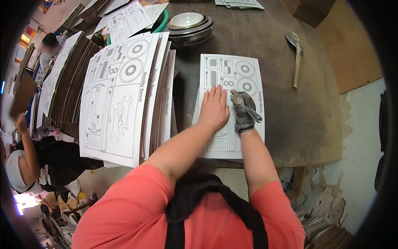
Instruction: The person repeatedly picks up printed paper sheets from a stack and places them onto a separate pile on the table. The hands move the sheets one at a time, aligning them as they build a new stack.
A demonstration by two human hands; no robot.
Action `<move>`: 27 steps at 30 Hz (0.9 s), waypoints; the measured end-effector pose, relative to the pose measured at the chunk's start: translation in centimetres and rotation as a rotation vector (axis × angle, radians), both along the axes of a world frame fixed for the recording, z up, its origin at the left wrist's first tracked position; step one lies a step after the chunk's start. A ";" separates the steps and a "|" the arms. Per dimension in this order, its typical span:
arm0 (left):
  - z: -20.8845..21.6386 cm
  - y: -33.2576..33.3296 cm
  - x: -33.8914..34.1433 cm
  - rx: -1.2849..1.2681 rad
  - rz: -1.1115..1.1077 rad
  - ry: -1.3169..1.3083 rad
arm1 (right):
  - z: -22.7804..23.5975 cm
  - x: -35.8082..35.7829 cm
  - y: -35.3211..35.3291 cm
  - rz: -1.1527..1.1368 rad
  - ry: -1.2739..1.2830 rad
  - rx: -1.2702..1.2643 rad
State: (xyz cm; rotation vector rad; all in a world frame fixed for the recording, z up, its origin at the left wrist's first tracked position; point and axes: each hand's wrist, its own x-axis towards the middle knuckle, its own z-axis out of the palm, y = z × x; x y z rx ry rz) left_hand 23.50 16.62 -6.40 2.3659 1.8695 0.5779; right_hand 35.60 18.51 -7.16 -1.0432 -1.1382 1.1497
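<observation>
A white printed sheet (pixel 224 72) with line drawings of tools and rings lies on the dark table in front of me. My bare left hand (pixel 214 108) rests flat on its middle, fingers stretched out. Close beside it, my right hand (pixel 243 111), in a grey glove, is closed around a dark, shiny pen-like tool (pixel 253 113). The tool's thick end points toward the lower right; its tip by the fingertips is too small to make out. Whether the sheet is backed by board I cannot tell.
Tall stacks of similar printed sheets on board (pixel 120 103) stand at the left. Nested bowls (pixel 188 29) sit at the back beside a green basin (pixel 165 18). A hammer (pixel 297 62) lies at the right, near a wall (pixel 365 124). A person (pixel 29 159) is at the far left.
</observation>
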 end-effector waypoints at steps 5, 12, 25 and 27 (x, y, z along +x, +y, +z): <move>-0.2 0.1 -0.1 -0.026 -0.010 0.057 | 0.1 0.5 -5.8 0.023 -0.381 0.230; 0.2 -0.1 0.2 -0.038 0.003 0.091 | 0.0 2.0 -19.5 0.186 -0.442 0.109; 2.9 -13.4 0.9 0.047 -0.508 0.124 | 3.4 9.1 -18.6 -0.206 0.176 0.301; 3.9 -13.6 0.6 0.082 -0.574 0.247 | 3.2 10.6 -18.1 -0.156 0.196 0.314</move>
